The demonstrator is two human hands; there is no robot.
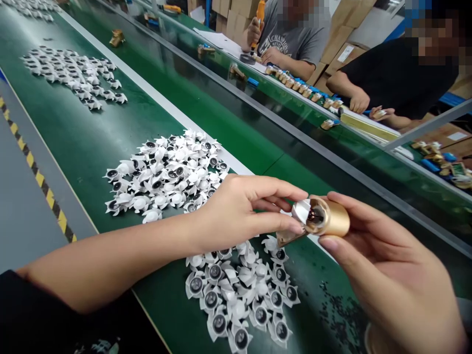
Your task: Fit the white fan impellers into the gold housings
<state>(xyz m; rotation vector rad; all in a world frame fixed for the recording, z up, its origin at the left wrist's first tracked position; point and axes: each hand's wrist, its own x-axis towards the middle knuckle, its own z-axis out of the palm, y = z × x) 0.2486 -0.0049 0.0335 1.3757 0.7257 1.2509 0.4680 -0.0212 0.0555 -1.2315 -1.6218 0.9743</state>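
Right hand [396, 268], gold cylinder [337, 218] between its fingertips.

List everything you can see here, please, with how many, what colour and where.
Loose fans: too many to count, white, some with dark centres, heaped on the near table
Held fan: one, white, at the cylinder's open end
Cylinder: one, gold, in the right grip
Bits: many, black, near table, lower right
Table: one, green, near side
Tape: one strip, yellow and black, left
Small parts: many, mostly gold, some blue, far side
Tool: one, orange, in a co-worker's hand
Boxes: several, brown, background
Co-workers: two, grey and black shirts, far side
Left grip: one, bare, on the held fan
Right grip: one, bare, around the cylinder
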